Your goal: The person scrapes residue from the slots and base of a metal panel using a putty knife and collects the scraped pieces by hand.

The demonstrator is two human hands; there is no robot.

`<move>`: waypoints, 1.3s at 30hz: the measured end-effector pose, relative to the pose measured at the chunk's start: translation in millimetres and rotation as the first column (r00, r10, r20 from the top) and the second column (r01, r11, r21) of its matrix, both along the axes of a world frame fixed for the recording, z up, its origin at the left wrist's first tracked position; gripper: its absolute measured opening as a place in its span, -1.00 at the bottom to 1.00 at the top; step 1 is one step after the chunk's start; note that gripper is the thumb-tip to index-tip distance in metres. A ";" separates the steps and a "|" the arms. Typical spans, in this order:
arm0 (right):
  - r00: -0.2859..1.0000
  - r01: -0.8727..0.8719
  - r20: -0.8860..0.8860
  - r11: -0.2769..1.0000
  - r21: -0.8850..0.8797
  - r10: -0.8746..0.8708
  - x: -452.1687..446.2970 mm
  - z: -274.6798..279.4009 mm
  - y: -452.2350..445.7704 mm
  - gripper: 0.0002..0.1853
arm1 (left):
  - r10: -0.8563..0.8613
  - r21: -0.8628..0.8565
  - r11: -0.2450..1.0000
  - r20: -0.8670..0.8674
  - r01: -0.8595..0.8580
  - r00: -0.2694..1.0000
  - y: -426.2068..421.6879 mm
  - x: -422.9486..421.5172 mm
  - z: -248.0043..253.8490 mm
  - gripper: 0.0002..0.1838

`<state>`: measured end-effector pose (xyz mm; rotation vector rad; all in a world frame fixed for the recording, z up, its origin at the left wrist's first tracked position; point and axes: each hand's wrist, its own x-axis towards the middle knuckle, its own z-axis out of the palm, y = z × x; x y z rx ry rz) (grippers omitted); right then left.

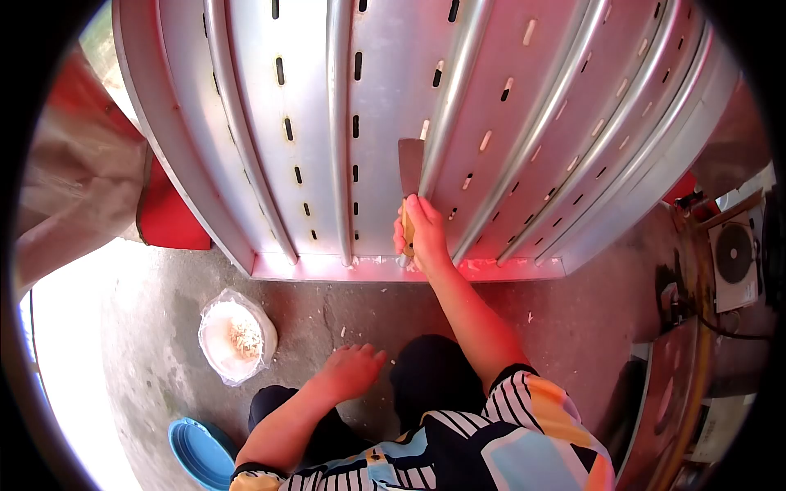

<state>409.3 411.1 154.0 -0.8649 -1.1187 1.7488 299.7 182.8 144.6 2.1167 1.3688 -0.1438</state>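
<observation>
Lower left: blue basin (201, 455) on grey floor (155, 360)
Far left: brown cover (82, 164)
Right: white box (747, 296), round dark fan (734, 254)

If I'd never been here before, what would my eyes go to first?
Probably the huge silver metal panel filling the top, with long round ridges, rows of slots and a pinkish-red glow on its right side. Next, the flat, dark-bladed scraper near the middle, held in the person's right grip. Then, on the floor at lower left, a white plastic-lined bucket with pale bits inside, and a round blue basin below it.
</observation>
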 end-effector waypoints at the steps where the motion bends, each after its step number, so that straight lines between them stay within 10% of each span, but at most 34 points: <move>1: 1.000 0.009 0.008 1.000 -0.018 -0.009 -1.1 -5.7 -0.3 -0.63 | 0.000 0.001 1.000 0.004 0.000 1.000 -0.4 -1.8 3.6 -0.57; 9: 0.986 0.164 -0.030 0.948 0.271 -0.163 -25.1 77.6 33.0 -0.67 | 0.010 -0.016 1.000 -0.025 -0.010 1.000 -6.7 -6.1 7.1 -0.56; 15: 0.994 0.010 0.105 1.000 -0.014 -0.009 -3.1 1.9 -12.1 -0.62 | 0.046 0.062 0.997 -0.017 -0.044 0.999 3.4 -8.1 1.0 -0.56; 39: 0.995 -0.059 -0.074 0.998 0.006 0.059 -3.6 101.7 23.9 -0.58 | -0.001 0.058 0.998 -0.021 0.002 1.000 3.4 -8.8 4.3 -0.52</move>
